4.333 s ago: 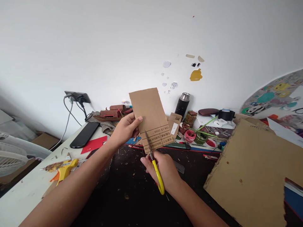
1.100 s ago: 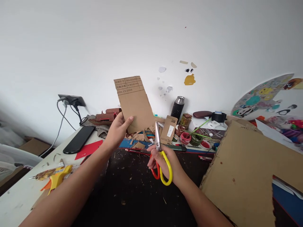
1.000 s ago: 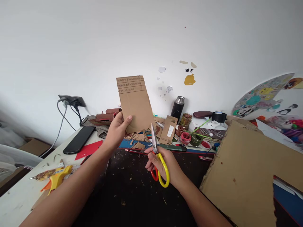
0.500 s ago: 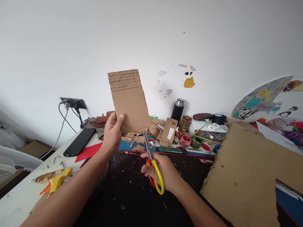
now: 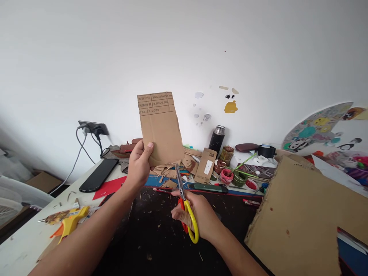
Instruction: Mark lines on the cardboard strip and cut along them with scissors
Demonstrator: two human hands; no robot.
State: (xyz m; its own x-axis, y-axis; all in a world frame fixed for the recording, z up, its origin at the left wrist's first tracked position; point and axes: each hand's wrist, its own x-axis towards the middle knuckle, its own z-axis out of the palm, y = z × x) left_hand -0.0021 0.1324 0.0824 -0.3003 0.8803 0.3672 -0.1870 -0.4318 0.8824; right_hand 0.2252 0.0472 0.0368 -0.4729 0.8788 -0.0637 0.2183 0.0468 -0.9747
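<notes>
Head view: compared with the frame 4.3 s earlier, the card (image 5: pixel 161 134) has been turned so that its printed end is uppermost, and the scissors (image 5: pixel 181 188), then across that end, now lie at the opposite, lower edge. Behind the card, scraps (image 5: pixel 169 184) lie partly hidden on the desk (image 5: pixel 25 239); right of them stand a flask (image 5: pixel 217 138) and paint pots (image 5: pixel 226 175), with a cutter (image 5: pixel 211 188) in front. A large cardboard sheet (image 5: pixel 296 214) occupies the right side, a glue gun (image 5: pixel 73 222) the left. The left hand (image 5: pixel 139 165) pinches the raised card at its lower left, thumb in front. The right hand (image 5: pixel 199 214) grips the scissors by the handles, blade tips near the card's lower right corner; contact cannot be told.
</notes>
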